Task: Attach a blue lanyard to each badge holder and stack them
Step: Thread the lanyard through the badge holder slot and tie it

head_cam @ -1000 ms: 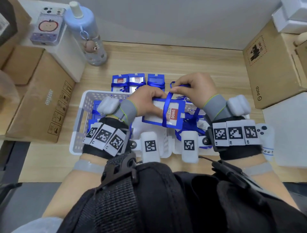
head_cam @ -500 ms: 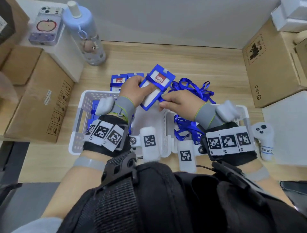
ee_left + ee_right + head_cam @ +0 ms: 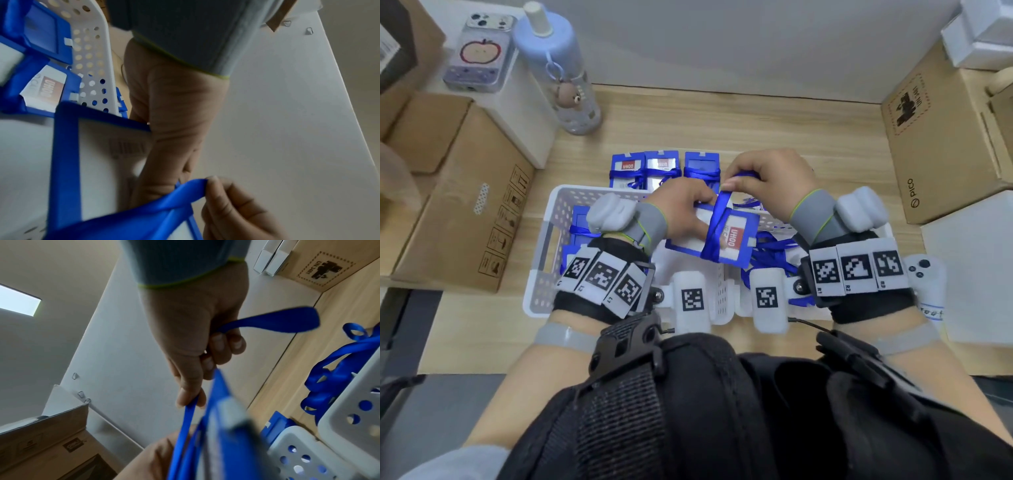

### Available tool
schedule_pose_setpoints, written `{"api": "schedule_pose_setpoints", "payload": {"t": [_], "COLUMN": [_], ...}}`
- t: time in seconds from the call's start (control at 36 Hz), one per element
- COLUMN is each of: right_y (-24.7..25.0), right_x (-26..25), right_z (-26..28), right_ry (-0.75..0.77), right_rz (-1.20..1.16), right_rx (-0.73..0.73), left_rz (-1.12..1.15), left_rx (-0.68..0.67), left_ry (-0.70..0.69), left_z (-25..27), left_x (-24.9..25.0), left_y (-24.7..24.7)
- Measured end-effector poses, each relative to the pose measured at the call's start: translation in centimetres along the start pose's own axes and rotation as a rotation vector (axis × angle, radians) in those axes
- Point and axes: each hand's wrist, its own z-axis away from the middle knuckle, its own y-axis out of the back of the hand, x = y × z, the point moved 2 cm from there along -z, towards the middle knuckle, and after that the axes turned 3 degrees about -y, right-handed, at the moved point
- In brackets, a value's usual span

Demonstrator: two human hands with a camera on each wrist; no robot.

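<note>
Badge holder (image 3: pixel 726 240), flat rectangular plastic, ribbon lanyard (image 3: pixel 717 222) wrapped round

Basket (image 3: pixel 544 246) sits on the counter (image 3: pixel 756 130), taken as landmark. Behind its far rim: three badge holders (image 3: pixel 664 168) in a row on the counter. Inside, left part: more holders (count unclear). Inside, right part: loose lanyards (image 3: pixel 774 246). Above its middle: held holder (image 3: pixel 726 240). Far left: bottle (image 3: pixel 561 75). Right: box (image 3: pixel 945 137).
</note>
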Motion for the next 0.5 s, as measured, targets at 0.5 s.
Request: {"api": "schedule_pose_setpoints", "payload": {"t": [0.5], "right_y": [-1.5], "right_x": [0.1], "right_z": [1.3], "right_ry": [0.052], "right_rz": [0.127], "right_rx": [-0.223], "left_rz": [0.393], "left_rx": [0.435], "left_ry": [0.268], "left_z": [-0.6], "left_x": [-3.8], "left_y": [1.0]}}
